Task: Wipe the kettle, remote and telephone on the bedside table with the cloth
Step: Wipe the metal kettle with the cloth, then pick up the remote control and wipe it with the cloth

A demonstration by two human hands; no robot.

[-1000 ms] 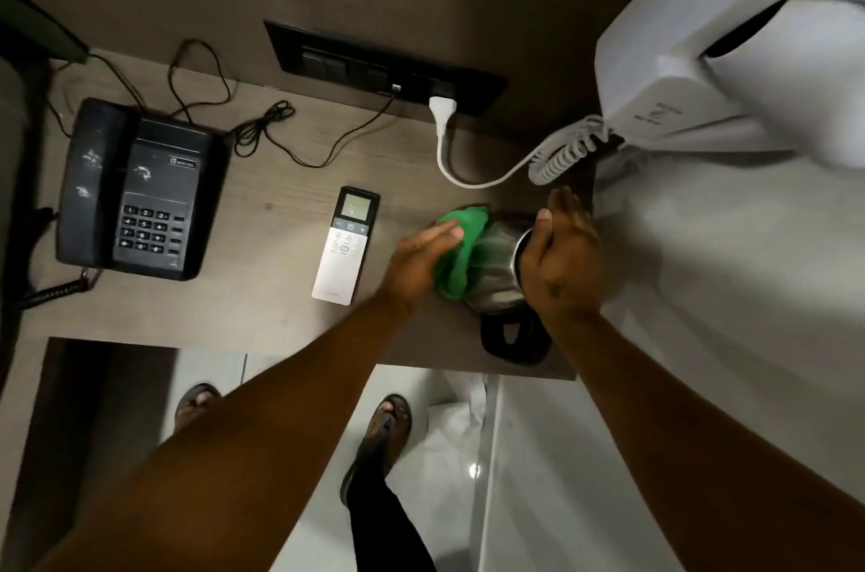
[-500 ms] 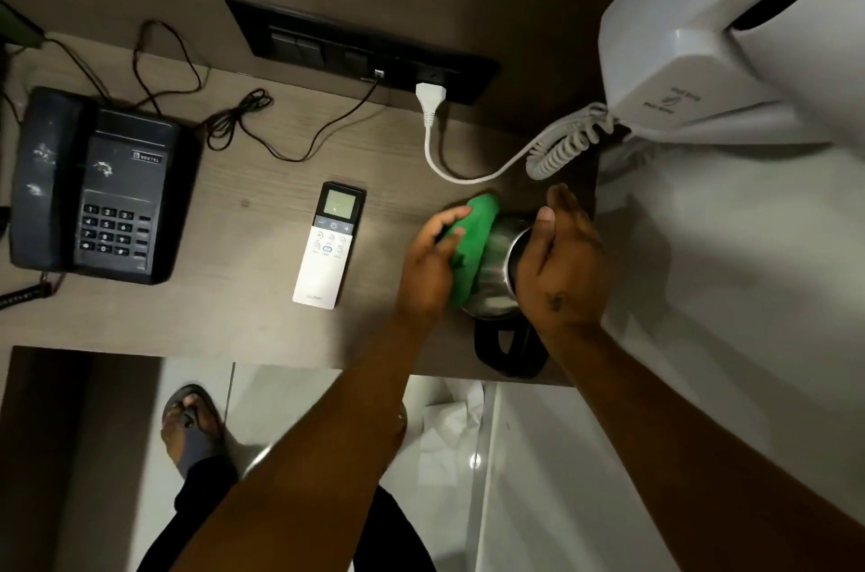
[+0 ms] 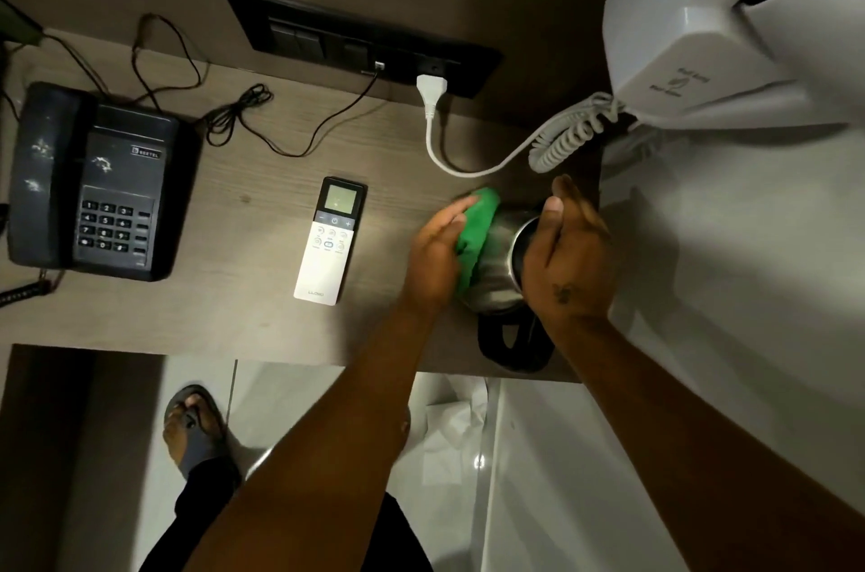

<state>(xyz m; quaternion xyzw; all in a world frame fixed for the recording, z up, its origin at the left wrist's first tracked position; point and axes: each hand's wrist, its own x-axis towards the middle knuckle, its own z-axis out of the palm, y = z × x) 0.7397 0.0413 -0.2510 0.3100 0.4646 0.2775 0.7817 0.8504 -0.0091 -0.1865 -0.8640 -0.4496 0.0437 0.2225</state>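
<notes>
- Left hand [image 3: 433,260] was pressing the green cloth [image 3: 475,239] flat against the kettle's [image 3: 498,265] left side, fingers fairly straight, so more of a palm press than a fist. Cloth was pinned btw hand and metal.
- Right hand [image 3: 568,258] was cupped over the kettle's top/right side, thumb near the rim, steadying it. Fingers curled round it, not clenched tight.
- Kettle was steel, standing at the right end of the table [image 3: 243,290], near the front edge. Its black handle [image 3: 512,344] stuck out toward the person.
- Remote [image 3: 330,241] was white w/ a dark screen end, lying flat just left of the left hand, not touching it.
- Phone [image 3: 96,183] was black, way over on the left end of the table, well apart from the remote. Handset on its cradle, keypad facing up.
- White plug [image 3: 431,91] sat in the dark socket panel [image 3: 362,42] on the wall behind, its cord running right to a coiled bit [image 3: 568,134] near a white wall unit [image 3: 730,14].
- Thin black wires [image 3: 243,115] lay looped on the table btw phone and panel.
- Below the table edge: a foot in a sandal [image 3: 194,426] on the floor.
</notes>
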